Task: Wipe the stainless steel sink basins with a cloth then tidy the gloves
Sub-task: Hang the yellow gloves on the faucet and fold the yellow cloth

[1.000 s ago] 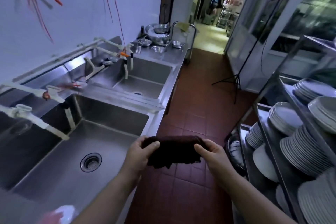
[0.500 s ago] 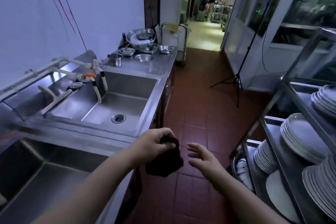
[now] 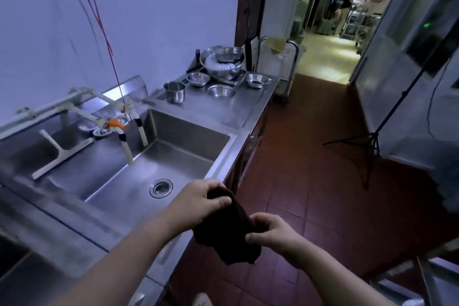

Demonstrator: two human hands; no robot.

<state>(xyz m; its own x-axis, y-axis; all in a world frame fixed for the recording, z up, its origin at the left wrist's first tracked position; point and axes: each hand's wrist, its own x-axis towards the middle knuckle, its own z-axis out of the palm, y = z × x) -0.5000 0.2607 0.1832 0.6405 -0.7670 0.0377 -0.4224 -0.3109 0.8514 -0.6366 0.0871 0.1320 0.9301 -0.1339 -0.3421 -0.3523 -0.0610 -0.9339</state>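
Note:
A dark brown cloth (image 3: 229, 233) hangs between both hands, just off the front edge of the steel counter. My left hand (image 3: 198, 204) pinches its upper end over the counter rim. My right hand (image 3: 269, 233) grips its lower right side above the red floor tiles. The stainless steel sink basin (image 3: 173, 151) lies ahead and to the left, with a round drain (image 3: 161, 188) in its floor. A second basin's corner (image 3: 15, 263) shows at the bottom left. No gloves are in view.
White taps (image 3: 125, 141) with an orange handle hang over the basin's back left. Steel bowls and a pot (image 3: 174, 92) stand on the counter beyond. A tripod (image 3: 372, 141) stands on the tiled aisle at right; a steel rack corner shows at bottom right.
The view has moved forward along the counter to the farther basin. My right hand, which had let go of the cloth half a second ago, grips it again together with the left.

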